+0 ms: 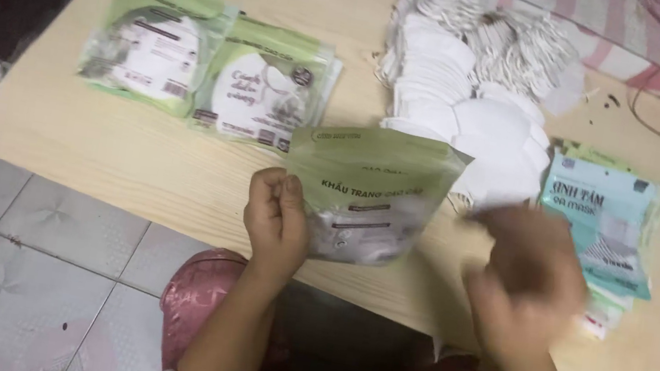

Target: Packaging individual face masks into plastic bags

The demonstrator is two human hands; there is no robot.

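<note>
Green mask pouch (368,191) is hanging pinched in the left hand (277,221); the right hand (525,280) is blurring beside it, grip unreadable, near white masks (479,121).

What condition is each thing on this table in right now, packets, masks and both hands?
Green pouch: held up above the table edge, pinched at its left side.
Left hand: closed on the pouch.
Right hand: blurred; its grip cannot be told.
Two green packets: filled, lying flat, overlapping.
White masks: loose, heaped in overlapping rows.
Blue-green packets: stacked flat.
Wooden table: bearing all of it.
</note>
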